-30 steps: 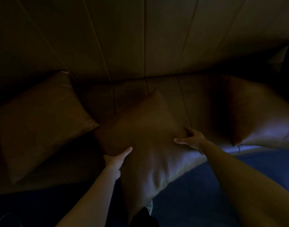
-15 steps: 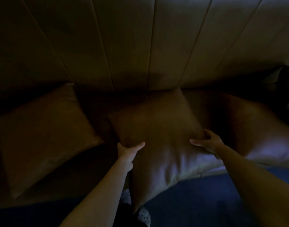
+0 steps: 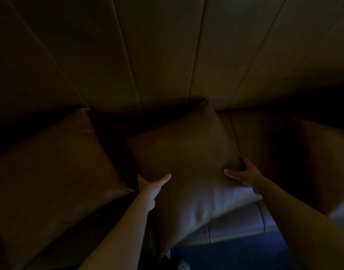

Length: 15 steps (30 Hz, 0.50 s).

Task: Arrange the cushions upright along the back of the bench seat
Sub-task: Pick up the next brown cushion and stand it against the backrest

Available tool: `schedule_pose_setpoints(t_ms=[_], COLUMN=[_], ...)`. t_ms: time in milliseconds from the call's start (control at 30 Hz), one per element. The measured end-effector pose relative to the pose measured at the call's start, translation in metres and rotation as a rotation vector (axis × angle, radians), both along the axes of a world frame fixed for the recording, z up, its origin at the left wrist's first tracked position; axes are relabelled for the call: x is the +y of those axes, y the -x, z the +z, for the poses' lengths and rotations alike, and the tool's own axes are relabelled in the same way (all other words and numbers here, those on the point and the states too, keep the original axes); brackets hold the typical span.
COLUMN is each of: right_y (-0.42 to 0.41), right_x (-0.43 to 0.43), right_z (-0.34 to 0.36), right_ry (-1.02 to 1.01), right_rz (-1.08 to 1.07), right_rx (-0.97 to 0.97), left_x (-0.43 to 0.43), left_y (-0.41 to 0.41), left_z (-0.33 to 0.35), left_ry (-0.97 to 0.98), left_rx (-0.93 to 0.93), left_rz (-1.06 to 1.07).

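Left hand (image 3: 149, 189) and right hand (image 3: 243, 173) grip the middle cushion's (image 3: 186, 156) side edges.

Both hands (image 3: 151, 187) have pushed the middle cushion (image 3: 186, 162) back against the backrest (image 3: 167, 55).

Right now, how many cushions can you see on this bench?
3. The left cushion lies on the seat at left; the middle cushion is gripped by the left hand and right hand; the right cushion sits at right, partly cropped. Darkness may hide more.

Bare, sleeveless forearms (image 3: 126, 230)
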State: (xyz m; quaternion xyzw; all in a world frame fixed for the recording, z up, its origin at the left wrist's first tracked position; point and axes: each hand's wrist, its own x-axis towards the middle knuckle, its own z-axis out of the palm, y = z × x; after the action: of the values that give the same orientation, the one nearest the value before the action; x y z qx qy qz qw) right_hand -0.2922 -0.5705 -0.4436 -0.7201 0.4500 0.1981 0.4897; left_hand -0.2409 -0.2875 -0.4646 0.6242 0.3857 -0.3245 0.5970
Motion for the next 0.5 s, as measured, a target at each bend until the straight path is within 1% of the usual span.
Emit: schedule_pose_setpoints(t_ms=[167, 267, 367, 500], right_y=[-0.007, -0.008, -0.004, 0.0], right_x=[0.005, 0.013, 0.019, 0.024], right_z=[0.008, 0.015, 0.027, 0.051], right_ry=[0.012, 0.034, 0.02, 0.02], right_rz=[0.016, -0.001, 0.015, 0.045], right_rx=[0.016, 0.01, -0.021, -0.071], left_x=[-0.005, -0.012, -0.025, -0.045], left_y=[-0.005, -0.007, -0.011, -0.012], left_z=[0.013, 0.027, 0.048, 0.076], left_ry=[-0.041, -0.145, -0.237, -0.238], left_rx=[0.07, 0.093, 0.073, -0.007], left_rz=[-0.02, -0.057, -0.161, -0.254])
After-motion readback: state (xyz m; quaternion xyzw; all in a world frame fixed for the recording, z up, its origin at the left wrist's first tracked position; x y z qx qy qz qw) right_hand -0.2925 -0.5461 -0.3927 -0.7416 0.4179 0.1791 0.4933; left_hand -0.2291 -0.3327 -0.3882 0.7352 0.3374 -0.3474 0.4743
